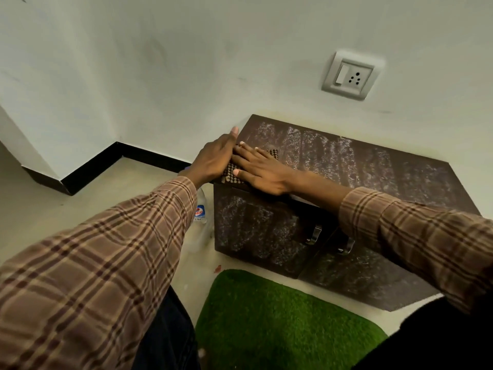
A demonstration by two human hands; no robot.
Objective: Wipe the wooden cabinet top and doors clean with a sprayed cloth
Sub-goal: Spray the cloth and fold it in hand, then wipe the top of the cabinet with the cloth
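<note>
A low wooden cabinet [373, 166] runs long to the right, its smeared top unwiped; at its near-left corner a checked cloth [234, 173] lies under both flat, open hands, right hand [262, 170] pressing, left hand [213, 161] just beside.

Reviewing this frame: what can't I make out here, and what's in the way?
All in the head view:
- Cloth: mostly covered by the right hand; its full size is hidden.
- Bottle: top hidden behind the left sleeve; label print too small to read.
- Left hand: whether it touches the cloth or only the cabinet edge is unclear.
- Right door handle: partly hidden by the right sleeve.
</note>
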